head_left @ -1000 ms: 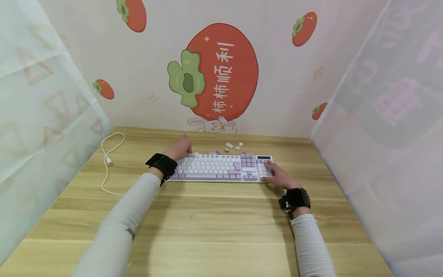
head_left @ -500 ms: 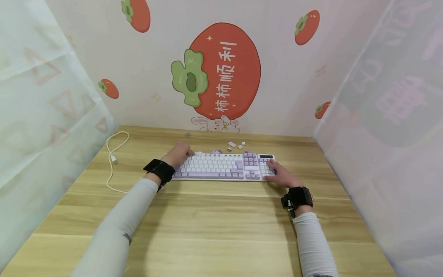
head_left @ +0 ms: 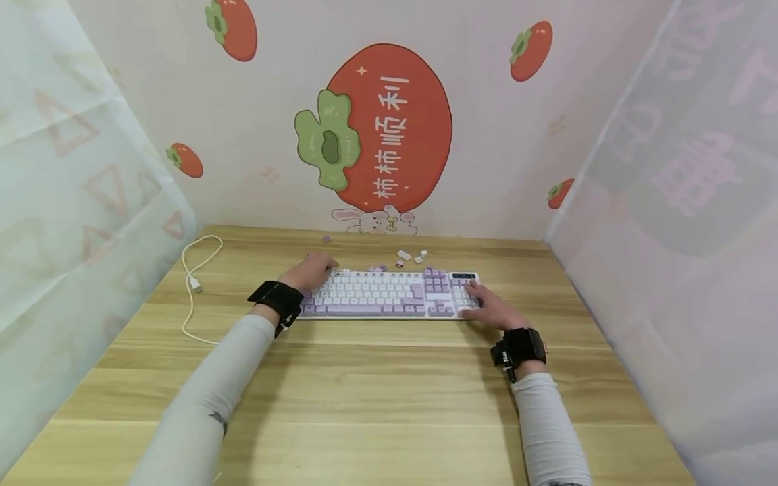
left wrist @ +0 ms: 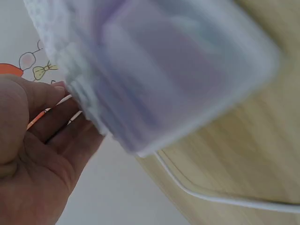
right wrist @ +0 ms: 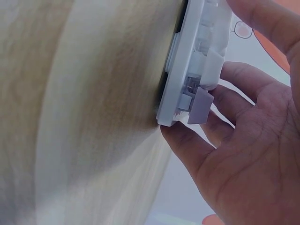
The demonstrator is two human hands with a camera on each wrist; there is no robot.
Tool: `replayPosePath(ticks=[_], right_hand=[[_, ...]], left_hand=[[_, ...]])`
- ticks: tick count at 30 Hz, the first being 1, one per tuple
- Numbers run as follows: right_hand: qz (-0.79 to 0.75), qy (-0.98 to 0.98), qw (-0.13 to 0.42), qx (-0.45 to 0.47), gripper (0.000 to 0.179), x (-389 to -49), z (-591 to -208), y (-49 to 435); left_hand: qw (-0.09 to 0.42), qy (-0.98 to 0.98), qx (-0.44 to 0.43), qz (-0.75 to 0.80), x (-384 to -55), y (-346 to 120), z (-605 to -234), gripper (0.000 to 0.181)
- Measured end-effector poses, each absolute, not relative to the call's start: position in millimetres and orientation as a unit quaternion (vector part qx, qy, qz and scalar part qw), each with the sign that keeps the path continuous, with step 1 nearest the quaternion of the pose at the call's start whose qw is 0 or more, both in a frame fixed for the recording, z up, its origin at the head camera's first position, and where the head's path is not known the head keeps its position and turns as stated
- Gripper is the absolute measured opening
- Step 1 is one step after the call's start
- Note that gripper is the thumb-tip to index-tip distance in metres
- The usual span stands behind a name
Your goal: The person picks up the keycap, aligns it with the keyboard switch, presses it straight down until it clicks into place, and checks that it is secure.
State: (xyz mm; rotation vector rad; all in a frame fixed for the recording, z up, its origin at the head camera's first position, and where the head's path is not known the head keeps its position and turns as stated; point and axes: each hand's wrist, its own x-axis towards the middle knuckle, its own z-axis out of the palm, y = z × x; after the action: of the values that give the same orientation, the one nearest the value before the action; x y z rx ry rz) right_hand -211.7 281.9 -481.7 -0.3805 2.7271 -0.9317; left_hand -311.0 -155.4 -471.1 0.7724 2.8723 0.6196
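Observation:
A white and purple keyboard [head_left: 367,297] lies on the wooden table, long side facing me. My left hand [head_left: 306,273] is over its far left corner, fingers reaching forward to the top row. In the left wrist view, the left fingers [left wrist: 70,136] extend loosely beside the blurred keys, with no object seen between them. My right hand [head_left: 494,310] rests spread on the number pad, thumb near the front edge. In the right wrist view, the right fingers [right wrist: 187,145] lie against the keyboard's end [right wrist: 183,70], beside a purple key [right wrist: 200,107].
Loose white keycaps [head_left: 404,255] and purple keycaps [head_left: 378,268] lie behind the keyboard; one purple keycap [head_left: 326,238] sits farther back. A white cable [head_left: 185,307] with a USB plug [head_left: 195,285] curves at the left. Printed walls enclose the table [head_left: 389,391].
My left hand, earlier bent down with curled fingers at the top row, has flattened and drawn slightly left. My right hand stays on the number pad. The head view shifts a little.

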Motion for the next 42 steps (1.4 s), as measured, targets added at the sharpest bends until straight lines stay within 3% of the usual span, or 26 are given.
replayPosePath(ticks=[4, 10, 21, 25, 32, 37, 42], right_hand=[[-0.321, 0.931, 0.117, -0.128, 0.081, -211.4, -483.4, 281.1], [-0.321, 0.931, 0.115, -0.131, 0.08, -211.5, -485.4, 279.3], [-0.316, 0.931, 0.126, -0.132, 0.08, -208.7, -484.2, 275.3], [-0.319, 0.931, 0.116, -0.134, 0.08, -209.0, -482.4, 276.4], [-0.318, 0.932, 0.12, -0.126, 0.081, -209.6, -481.8, 278.1], [-0.314, 0.934, 0.119, -0.124, 0.08, -210.1, -481.0, 279.4], [-0.314, 0.934, 0.122, -0.121, 0.08, -211.0, -480.3, 279.8]], left_hand=[[0.056, 0.944, 0.256, 0.201, -314.5, -134.3, -461.5, 0.035], [0.071, 0.929, 0.294, 0.213, -330.0, -92.6, -463.7, 0.018], [0.069, 0.928, 0.298, 0.212, -335.7, -49.9, -483.3, 0.039], [0.036, 0.933, 0.285, 0.216, -335.3, -45.4, -484.4, 0.044], [-0.014, 0.944, 0.257, 0.208, -335.2, -47.4, -488.9, 0.009], [-0.009, 0.944, 0.261, 0.201, -340.1, -47.3, -493.6, 0.028], [0.022, 0.94, 0.282, 0.19, -342.2, -44.3, -490.3, 0.034]])
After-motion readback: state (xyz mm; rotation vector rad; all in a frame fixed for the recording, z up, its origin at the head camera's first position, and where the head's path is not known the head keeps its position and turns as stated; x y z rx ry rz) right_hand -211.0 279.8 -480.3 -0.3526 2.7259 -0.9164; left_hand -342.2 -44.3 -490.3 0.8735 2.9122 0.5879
